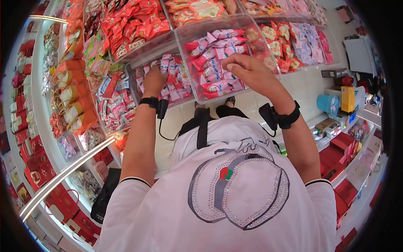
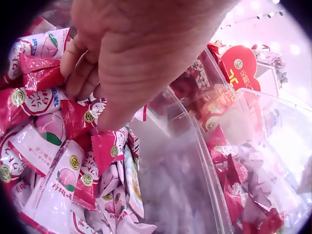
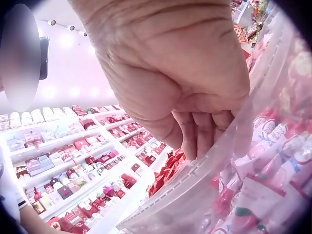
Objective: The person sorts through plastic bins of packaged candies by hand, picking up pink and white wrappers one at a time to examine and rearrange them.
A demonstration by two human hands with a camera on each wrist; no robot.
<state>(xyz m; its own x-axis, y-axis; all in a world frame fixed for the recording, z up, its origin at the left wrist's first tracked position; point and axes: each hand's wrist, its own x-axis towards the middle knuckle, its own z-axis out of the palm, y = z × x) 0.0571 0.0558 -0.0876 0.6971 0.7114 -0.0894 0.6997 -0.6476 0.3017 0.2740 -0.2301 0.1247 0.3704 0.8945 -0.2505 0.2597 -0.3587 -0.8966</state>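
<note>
My left hand (image 1: 155, 80) reaches down into a clear bin of pink and white candy packets (image 2: 51, 165) with peach pictures. In the left wrist view its fingers bend among the packets and the thumb tip rests by a red-ended packet (image 2: 80, 117); I cannot tell whether it pinches one. My right hand (image 1: 254, 73) hovers over a second, raised clear bin (image 1: 189, 86) of similar pink packets (image 1: 220, 63). Its fingers curl loosely with nothing between them. In the right wrist view that bin's rim (image 3: 195, 170) crosses close by the fingertips.
Red candy packets (image 1: 136, 25) fill a bin at the back left. More bins of candy (image 1: 279, 42) stand to the right. Orange gift bags (image 1: 69, 94) line the left side, beside a glowing light strip (image 1: 67, 176). Shelves with red boxes (image 1: 340, 151) run along the right.
</note>
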